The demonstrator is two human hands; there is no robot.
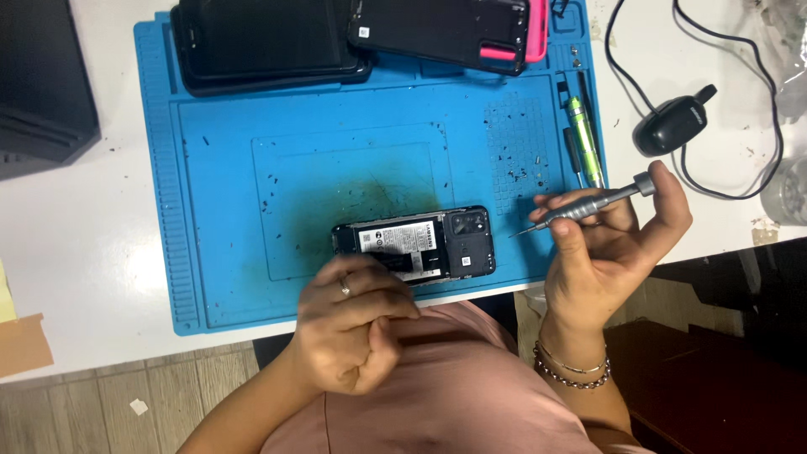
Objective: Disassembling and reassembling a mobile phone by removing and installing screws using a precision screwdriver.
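Phone [414, 245], back cover off, lies near the front edge of the blue repair mat [210, 210], long axis running 9-to-3 o'clock, camera block at the 3 o'clock end, white-labelled battery toward 9. Left hand [357, 332] sits at the phone's 6-to-7 o'clock side, fingers curled in loosely, fingertips resting on the lower left part of the open back; ring on one finger; nothing gripped that I can see. Right hand [601, 240] is off the phone's 3 o'clock end, clear of it, pinching a grey precision screwdriver [588, 204] between thumb and fingers, cap against the index finger. Driver axis is nearly level, tip pointing 9 o'clock toward the phone's camera end, just short of it. So the left hand is the nearer one, touching; the right hand is apart, with the tool tip closest. Green-handled driver [582, 139] lies in the mat's right tray at 12-to-1 o'clock from the tool hand. Two dark phones [277, 42], one in a pink case [513, 42], stacked at the mat's far edge. Black corded device [672, 124] on the white table [84, 227] at 1 o'clock.
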